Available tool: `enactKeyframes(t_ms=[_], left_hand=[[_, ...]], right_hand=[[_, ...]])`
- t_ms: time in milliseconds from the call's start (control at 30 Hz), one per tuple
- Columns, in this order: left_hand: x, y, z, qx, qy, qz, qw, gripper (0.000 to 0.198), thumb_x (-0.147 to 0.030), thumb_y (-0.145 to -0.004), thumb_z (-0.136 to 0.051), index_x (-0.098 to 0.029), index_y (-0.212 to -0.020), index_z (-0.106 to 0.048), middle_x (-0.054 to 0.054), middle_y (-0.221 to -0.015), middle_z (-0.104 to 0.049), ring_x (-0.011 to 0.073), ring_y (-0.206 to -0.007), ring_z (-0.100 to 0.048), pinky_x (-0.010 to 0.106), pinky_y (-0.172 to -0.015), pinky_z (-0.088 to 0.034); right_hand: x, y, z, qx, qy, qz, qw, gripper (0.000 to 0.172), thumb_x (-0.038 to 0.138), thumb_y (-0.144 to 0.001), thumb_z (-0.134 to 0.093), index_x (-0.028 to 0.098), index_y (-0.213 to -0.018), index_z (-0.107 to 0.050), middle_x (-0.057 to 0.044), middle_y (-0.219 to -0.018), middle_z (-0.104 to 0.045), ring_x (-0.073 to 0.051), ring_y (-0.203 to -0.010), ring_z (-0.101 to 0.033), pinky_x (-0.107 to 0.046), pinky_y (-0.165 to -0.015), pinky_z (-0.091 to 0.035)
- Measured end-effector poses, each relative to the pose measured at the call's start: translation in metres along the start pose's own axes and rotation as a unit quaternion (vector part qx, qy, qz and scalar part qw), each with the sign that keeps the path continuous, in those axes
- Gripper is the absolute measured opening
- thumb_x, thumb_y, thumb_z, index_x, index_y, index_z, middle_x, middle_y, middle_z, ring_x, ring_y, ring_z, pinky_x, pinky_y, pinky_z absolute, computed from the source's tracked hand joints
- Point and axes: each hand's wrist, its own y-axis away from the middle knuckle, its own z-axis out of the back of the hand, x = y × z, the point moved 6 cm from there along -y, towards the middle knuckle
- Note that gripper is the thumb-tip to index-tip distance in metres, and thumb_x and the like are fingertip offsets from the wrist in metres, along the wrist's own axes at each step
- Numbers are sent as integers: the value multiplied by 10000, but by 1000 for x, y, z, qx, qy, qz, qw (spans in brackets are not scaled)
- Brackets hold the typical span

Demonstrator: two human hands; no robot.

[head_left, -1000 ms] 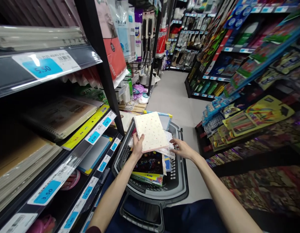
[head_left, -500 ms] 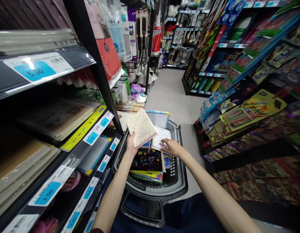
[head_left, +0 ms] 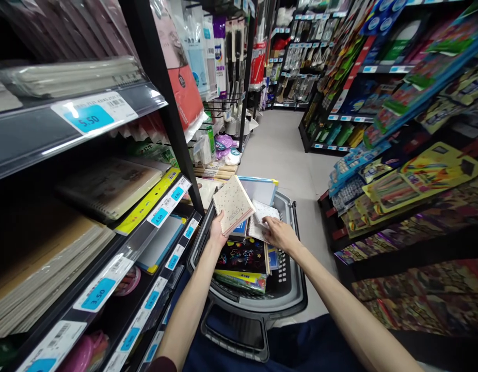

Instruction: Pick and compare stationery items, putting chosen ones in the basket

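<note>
My left hand (head_left: pixel 218 230) is closed on the lower left edge of a cream spiral notebook (head_left: pixel 234 202) with a small scattered print, tilted above the basket. My right hand (head_left: pixel 281 235) has its fingers bent over the right side of a white spiral notebook (head_left: pixel 257 227) with a speckled print, gripping its edge; the thumb is partly hidden. Both notebooks are over a black shopping basket (head_left: pixel 299 281). Below them in the basket lie a black book with bright drawings (head_left: pixel 242 257), a yellow-edged packet (head_left: pixel 244 280) and a blue item (head_left: pixel 273 258).
A shelf with price labels (head_left: pixel 161 216) and stacked paper goods runs close along the left. A pale blue board with yellow corners (head_left: pixel 260 189) leans at the basket's far end. Hanging packets (head_left: pixel 425 175) line the right. Grey floor (head_left: pixel 277 139) stretches ahead.
The view has shifted slightly left, so everything sits further right. My right fingers have curled in more at the white notebook. My left hand keeps its hold on the cream notebook.
</note>
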Motion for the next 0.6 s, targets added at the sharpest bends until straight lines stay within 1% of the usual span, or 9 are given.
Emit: enactKeyframes(t_ms=[100,133,200,267,333,400,467,533,600], left_hand=[[2,0,0,7,-15,1,1000,494,-317,-936,-480,-47,-1350,-495,188,-1244,-648,283,-1140,-636,449,-1015,-504],[2,0,0,4,-22,-6,1000,498,-314,-924,-501,-63,-1354,-489,189,-1250,-644,290,-1135,-638,467,-1010,-503],[1,0,3,-17,-40,-38,998,519,-289,-884,-567,-103,-1359,-471,187,-1259,-638,301,-1105,-652,505,-987,-507],[-1,0,7,-47,-58,-80,994,539,-253,-837,-628,-132,-1336,-465,188,-1258,-637,305,-1062,-670,523,-959,-514],[0,2,9,-69,-80,-109,988,532,-233,-809,-658,-146,-1296,-461,188,-1242,-642,296,-1027,-681,516,-940,-520],[2,3,11,-82,-115,-119,983,529,-251,-803,-673,-163,-1270,-442,184,-1218,-650,282,-1007,-683,499,-930,-521],[3,6,13,-94,-144,-128,977,573,-274,-794,-696,-184,-1284,-412,175,-1220,-645,273,-1026,-671,484,-943,-509],[1,11,14,-112,-196,-162,961,655,-269,-778,-714,-203,-1335,-376,166,-1270,-614,266,-1104,-631,463,-995,-470],[-5,18,12,-121,-283,-216,927,681,-249,-779,-701,-220,-1375,-372,147,-1365,-548,253,-1219,-553,429,-1068,-401]], right_hand=[[-12,2,1,-23,15,-74,997,521,154,-785,-581,147,-1282,-427,-120,-1177,-577,-265,-1019,-549,-277,-627,-352],[-15,3,0,-22,23,-94,995,511,165,-787,-595,157,-1276,-446,-115,-1176,-570,-263,-1007,-551,-274,-616,-346],[-19,5,-2,-13,35,-115,993,403,172,-819,-585,180,-1216,-517,-101,-1151,-564,-243,-958,-564,-269,-612,-339],[-19,6,-2,-9,45,-109,993,268,155,-861,-534,183,-1125,-578,-93,-1106,-575,-223,-919,-574,-269,-619,-339],[-19,7,3,-28,57,-101,993,226,118,-880,-480,170,-1061,-605,-91,-1041,-597,-216,-892,-580,-276,-623,-339],[-23,10,16,-82,59,-104,990,218,115,-893,-447,156,-1027,-614,-91,-963,-613,-213,-843,-583,-284,-618,-339],[-33,17,35,-168,21,-135,976,204,209,-932,-425,154,-953,-620,-80,-860,-617,-200,-724,-575,-287,-594,-335],[-44,28,56,-269,-31,-172,947,304,344,-946,-406,150,-821,-602,-72,-730,-592,-195,-615,-540,-290,-553,-323],[-45,40,75,-361,-57,-168,915,396,438,-945,-391,155,-741,-577,-78,-690,-578,-193,-577,-518,-294,-529,-314]])
